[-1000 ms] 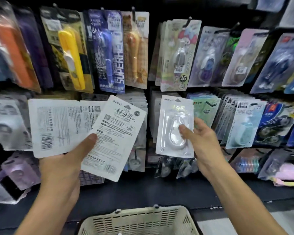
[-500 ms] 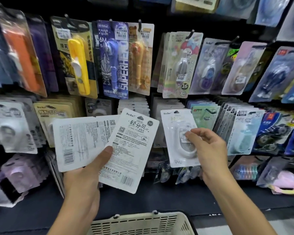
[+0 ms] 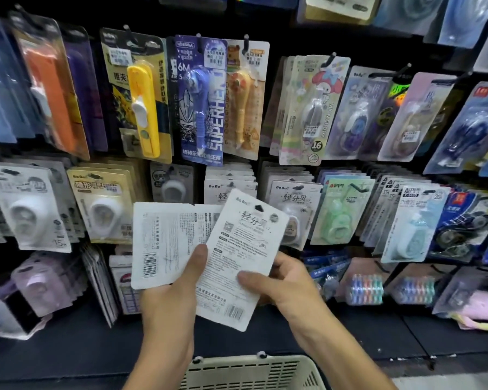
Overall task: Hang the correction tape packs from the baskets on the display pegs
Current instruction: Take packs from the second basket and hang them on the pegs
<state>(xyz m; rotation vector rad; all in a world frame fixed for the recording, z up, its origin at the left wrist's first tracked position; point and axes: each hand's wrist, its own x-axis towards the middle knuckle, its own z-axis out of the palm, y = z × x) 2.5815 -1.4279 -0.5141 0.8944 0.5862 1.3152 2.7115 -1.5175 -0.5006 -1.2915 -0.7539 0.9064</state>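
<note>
Fingers (image 3: 248, 278) of the right hand (image 3: 286, 285) pinch the lower right edge of the front correction tape pack (image 3: 243, 263), thumb on its printed back and the rest curled behind it, in the head camera's single view of a stationery display. The left hand (image 3: 166, 302) grips the same fanned bundle, its thumb (image 3: 195, 266) pressed across the cards where the front pack overlaps the rear pack (image 3: 164, 240). Both packs face backward, barcodes and small print toward the camera, held just in front of a full hanging row of matching packs (image 3: 295, 198) on the display pegs. A cream basket (image 3: 245, 372) sits below the wrists at the frame's bottom edge.

The packs look light: thin, fairly stiff card backing a clear blister, likely slick on the plastic side and liable to bend if squeezed mid-card. The sensible hold is probably at a lower edge or corner, leaving the dark hang hole (image 3: 258, 208) near the top free to slide onto a peg. Whether the front pack is already separating from the bundle cannot be told.
</note>
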